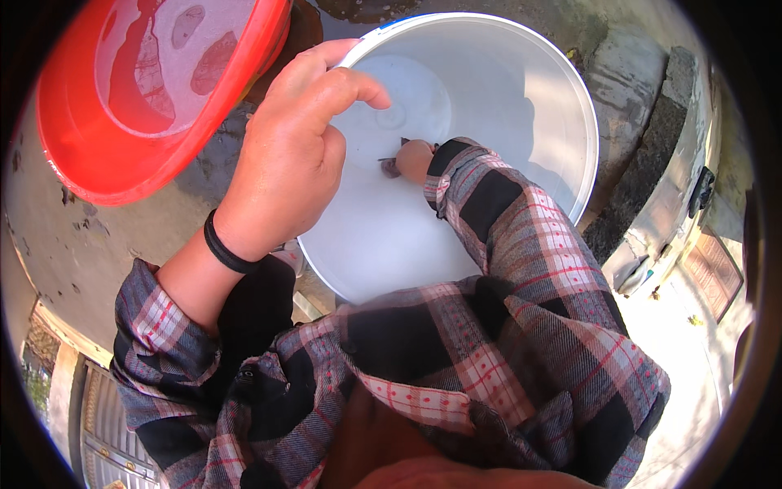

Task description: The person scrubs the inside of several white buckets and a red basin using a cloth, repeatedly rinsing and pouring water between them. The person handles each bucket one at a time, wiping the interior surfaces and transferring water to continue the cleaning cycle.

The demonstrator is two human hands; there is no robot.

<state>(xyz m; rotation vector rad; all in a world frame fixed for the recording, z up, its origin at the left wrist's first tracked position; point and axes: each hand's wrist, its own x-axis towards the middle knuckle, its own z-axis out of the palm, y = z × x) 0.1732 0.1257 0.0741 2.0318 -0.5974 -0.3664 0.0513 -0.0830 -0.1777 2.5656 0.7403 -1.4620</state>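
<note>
A large white plastic bucket (391, 244) with a pale rim lies tilted before me, its mouth facing me. My left hand (299, 134), with a black band on the wrist, is at the bucket's upper left rim, fingers curled over it and the index finger bent above the opening. Deep inside the bucket is my right hand (415, 160), at the wall near the round bottom. It holds a small dark thing (390, 167), perhaps a cloth or scrubber; most of the fingers are hidden from view.
At the upper left stands a red plastic basin (122, 177) with foamy water. Wet concrete (208, 165) lies between the basin and the bucket. A stone or concrete ledge (641, 153) runs along the right. A metal gate (113, 428) shows at the lower left.
</note>
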